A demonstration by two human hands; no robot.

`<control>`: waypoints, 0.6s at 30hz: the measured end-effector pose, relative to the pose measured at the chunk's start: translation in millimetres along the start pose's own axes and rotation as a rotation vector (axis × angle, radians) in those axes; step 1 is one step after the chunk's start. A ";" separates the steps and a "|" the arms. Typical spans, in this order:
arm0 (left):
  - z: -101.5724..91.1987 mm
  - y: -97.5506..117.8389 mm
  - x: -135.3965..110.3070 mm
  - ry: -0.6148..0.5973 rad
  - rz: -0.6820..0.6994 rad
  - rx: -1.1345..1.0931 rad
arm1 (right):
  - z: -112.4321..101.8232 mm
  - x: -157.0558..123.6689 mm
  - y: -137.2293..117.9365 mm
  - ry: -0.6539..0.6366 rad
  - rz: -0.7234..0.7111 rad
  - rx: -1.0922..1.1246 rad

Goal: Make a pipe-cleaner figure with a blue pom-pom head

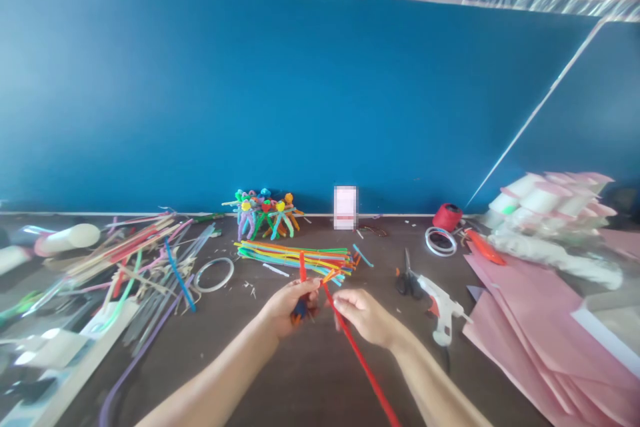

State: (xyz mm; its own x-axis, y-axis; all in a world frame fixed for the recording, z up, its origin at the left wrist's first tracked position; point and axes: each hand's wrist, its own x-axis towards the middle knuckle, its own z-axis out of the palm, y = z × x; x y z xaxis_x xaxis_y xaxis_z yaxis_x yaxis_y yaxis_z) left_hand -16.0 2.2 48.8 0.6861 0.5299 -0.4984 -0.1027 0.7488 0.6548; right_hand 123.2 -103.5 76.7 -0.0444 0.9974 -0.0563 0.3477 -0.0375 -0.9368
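Observation:
My left hand point(287, 307) pinches a small half-formed pipe-cleaner piece, with a red end standing up, orange ends point(331, 275) at the right and a dark blue bit point(300, 309) below the fingers. A long red pipe cleaner point(367, 367) runs from that piece down towards the table's near edge. Closed around its upper part is my right hand point(367, 315), thumb against the strand. Just beyond both hands lies a bundle of coloured pipe cleaners point(295, 253). Behind the bundle stand several finished pipe-cleaner figures point(267, 213) in mixed colours.
Loose pipe cleaners and sticks point(145, 253) are heaped at left, beside a silver ring point(214, 275) and a power strip point(75, 367). On the right are scissors point(409, 273), a glue gun point(443, 310), red thread point(447, 217), pink sheets point(530, 340) and wrapped white rolls point(545, 203).

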 end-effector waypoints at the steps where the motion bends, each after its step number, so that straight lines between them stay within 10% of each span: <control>1: 0.2 -0.2 0.0 0.007 -0.030 -0.040 | -1.2 0.1 2.5 0.014 -0.001 0.020; 6: 1.5 0.1 0.0 0.045 -0.147 -0.115 | -4.9 5.5 22.4 0.227 -0.024 0.084; 18: 2.7 -2.5 -3.4 0.019 -0.219 -0.100 | -1.9 13.5 19.1 0.193 -0.154 -0.005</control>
State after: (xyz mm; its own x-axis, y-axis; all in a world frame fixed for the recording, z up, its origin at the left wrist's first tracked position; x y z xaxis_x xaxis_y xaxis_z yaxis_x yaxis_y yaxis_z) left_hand -16.1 -2.6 50.4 0.6864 0.3574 -0.6334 -0.0244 0.8818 0.4711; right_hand 131.0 -90.6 58.6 0.0822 0.9846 0.1542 0.3556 0.1156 -0.9275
